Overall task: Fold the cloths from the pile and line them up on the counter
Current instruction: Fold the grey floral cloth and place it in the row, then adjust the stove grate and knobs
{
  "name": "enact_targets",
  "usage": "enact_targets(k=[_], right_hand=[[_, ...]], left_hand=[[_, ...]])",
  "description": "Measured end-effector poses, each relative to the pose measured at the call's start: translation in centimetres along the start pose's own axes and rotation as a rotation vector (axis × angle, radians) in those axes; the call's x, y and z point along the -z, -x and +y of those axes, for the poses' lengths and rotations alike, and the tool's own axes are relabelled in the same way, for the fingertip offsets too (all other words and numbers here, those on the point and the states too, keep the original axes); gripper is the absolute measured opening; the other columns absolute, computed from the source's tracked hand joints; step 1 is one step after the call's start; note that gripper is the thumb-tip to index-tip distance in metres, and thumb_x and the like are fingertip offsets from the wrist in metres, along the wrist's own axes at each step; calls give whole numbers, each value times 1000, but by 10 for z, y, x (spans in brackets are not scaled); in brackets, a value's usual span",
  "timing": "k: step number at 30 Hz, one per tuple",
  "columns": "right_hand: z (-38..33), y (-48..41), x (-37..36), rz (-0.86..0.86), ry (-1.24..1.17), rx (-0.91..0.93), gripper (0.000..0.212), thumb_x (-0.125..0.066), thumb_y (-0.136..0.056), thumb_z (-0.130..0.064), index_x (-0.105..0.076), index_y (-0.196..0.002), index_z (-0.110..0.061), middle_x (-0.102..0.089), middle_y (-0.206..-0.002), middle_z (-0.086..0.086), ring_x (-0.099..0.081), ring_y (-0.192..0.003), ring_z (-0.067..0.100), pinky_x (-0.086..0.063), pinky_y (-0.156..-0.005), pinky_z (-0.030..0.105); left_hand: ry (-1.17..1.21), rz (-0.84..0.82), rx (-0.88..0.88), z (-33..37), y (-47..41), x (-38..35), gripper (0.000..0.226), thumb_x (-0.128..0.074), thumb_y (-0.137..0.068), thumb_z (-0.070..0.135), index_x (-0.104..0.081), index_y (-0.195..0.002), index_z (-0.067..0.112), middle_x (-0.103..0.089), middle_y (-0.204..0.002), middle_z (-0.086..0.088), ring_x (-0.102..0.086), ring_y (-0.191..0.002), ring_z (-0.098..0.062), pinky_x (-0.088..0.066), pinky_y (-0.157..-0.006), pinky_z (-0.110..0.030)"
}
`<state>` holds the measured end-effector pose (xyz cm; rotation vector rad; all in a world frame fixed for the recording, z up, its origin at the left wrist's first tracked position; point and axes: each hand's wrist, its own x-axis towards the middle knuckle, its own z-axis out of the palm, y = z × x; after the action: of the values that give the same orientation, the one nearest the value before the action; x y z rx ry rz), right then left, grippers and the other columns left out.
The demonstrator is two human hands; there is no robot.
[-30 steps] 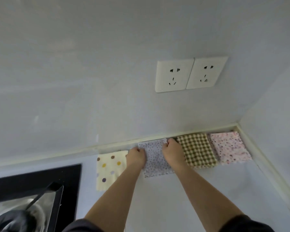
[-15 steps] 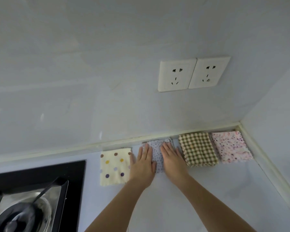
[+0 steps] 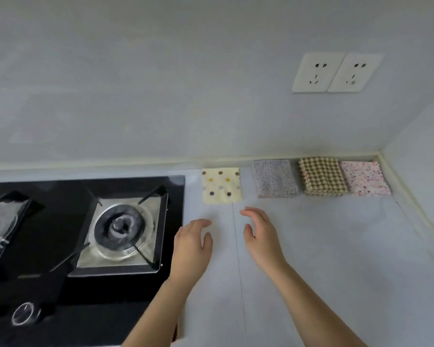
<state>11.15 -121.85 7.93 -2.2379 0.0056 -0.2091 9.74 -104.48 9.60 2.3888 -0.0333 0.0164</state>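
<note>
Several folded cloths lie in a row along the back wall of the pale counter (image 3: 336, 246): a cream cloth with coloured dots (image 3: 221, 185), a grey speckled cloth (image 3: 274, 178), a brown checked cloth (image 3: 322, 176) and a pink speckled cloth (image 3: 365, 178) in the corner. My left hand (image 3: 192, 242) and my right hand (image 3: 259, 236) hover over bare counter in front of the cream cloth, fingers apart, holding nothing. No unfolded pile is in view.
A black gas hob (image 3: 85, 221) with a round burner (image 3: 122, 227) and a control knob (image 3: 23, 314) fills the left. Two white wall sockets (image 3: 336, 72) sit above the cloths. A side wall closes the counter on the right.
Both hands have lifted off the grey speckled cloth and pulled back toward me, left of it. The cloth now lies folded in the row. The view has swung left, showing the hob.
</note>
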Motion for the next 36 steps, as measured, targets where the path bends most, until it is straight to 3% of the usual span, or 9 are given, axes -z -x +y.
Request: enact_targets(k=[4,8,11,14,18,23,30,33,36], right_hand=[[-56,57,-36,-105,-52,24,34,-50,-85,7,-63,-112,-10,-56,-120,-1,-52,-114,8,-39,-96,18],[-125,115,-81,-151,-99,58,30,-49,-89,3,-63,-112,-12,-59,-117,-3,-54,-111,7,-43,-96,22],[-181,169,-123,-199,-144,49,29,-50,-91,0,-63,-112,-15,-60,-113,-7,-55,-109,5,-48,-96,26],[-231,211,-157,-281,-168,41,28,-51,-92,-3,-63,-114,-17,-60,-115,-7,-53,-109,3,-48,-97,26],[-282,226,-186,-350,-146,38,29,-48,-94,-7,-62,-115,-21,-58,-118,-10,-50,-111,0,-44,-96,20],[-334,221,-232,-378,-124,83,27,-45,-96,-8,-64,-112,-19,-59,-114,-10,-52,-100,-4,-39,-84,8],[-393,204,-342,-398,-175,91,26,-45,-96,-8,-65,-105,-21,-60,-107,-11,-54,-91,-5,-42,-74,4],[-423,191,-399,-447,-194,55,27,-45,-95,-9,-64,-104,-25,-60,-105,-13,-56,-93,-1,-43,-76,11],[-475,175,-462,-517,-211,86,26,-46,-96,-9,-65,-106,-23,-60,-107,-13,-54,-99,-2,-40,-80,8]], left_hand=[[113,73,21,-33,62,58,25,-53,-90,8,-62,-112,16,-63,-107,7,-57,-104,-15,-46,-95,-40],[131,106,29,-78,138,126,23,-54,-92,9,-63,-111,17,-61,-105,14,-56,-104,-5,-41,-89,-15],[151,128,80,-126,197,183,23,-52,-92,7,-63,-110,17,-61,-104,14,-55,-101,-3,-37,-82,-7],[179,188,144,-165,242,229,22,-52,-92,6,-64,-104,19,-63,-101,13,-56,-97,-5,-38,-73,-8],[204,236,160,-199,268,277,20,-52,-93,7,-64,-101,19,-64,-100,11,-57,-95,-7,-37,-74,-13],[201,269,190,-243,270,331,21,-50,-94,9,-63,-108,19,-61,-105,10,-54,-98,-7,-39,-80,-20],[247,284,199,-327,247,414,21,-49,-94,10,-62,-104,23,-61,-99,16,-55,-95,3,-41,-76,-11],[240,273,218,-369,234,451,21,-48,-95,11,-61,-102,26,-60,-98,20,-54,-93,7,-39,-72,-6],[220,309,291,-425,227,498,21,-46,-95,12,-61,-102,25,-60,-98,19,-56,-90,3,-38,-69,-5]])
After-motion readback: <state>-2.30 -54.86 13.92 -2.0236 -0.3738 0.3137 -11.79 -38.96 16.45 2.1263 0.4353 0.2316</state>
